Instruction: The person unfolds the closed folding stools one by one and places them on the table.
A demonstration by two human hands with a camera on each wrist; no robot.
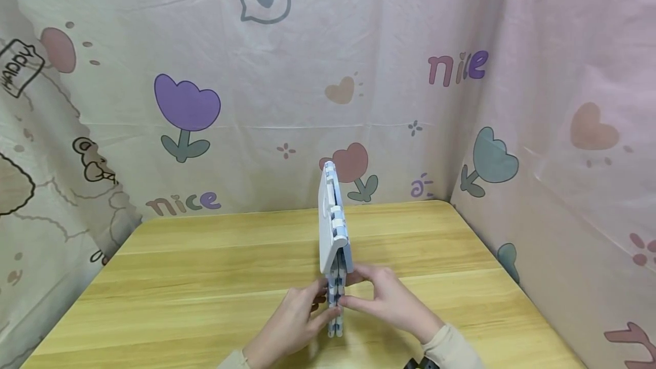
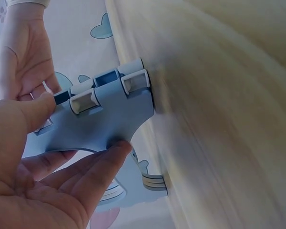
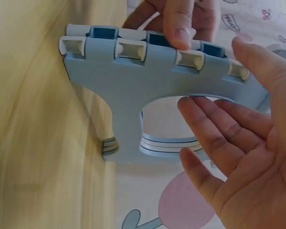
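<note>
A folding stool (image 1: 333, 221) of light blue and white plastic stands on the table, seen nearly edge-on. Its leg panels lie folded flat together below the top, with hinge knuckles along the near edge. My left hand (image 1: 294, 323) grips the leg panels from the left, thumb by the hinges and fingers against the blue panel (image 2: 95, 119). From the right, my right hand (image 1: 389, 300) holds the same part. In the right wrist view, its thumb is near the hinge row and its fingertips lie at the cutout in the blue panel (image 3: 124, 86).
The stool rests on a light wooden table (image 1: 215, 266). A pale printed cloth (image 1: 292, 61) hangs behind the table and along both sides.
</note>
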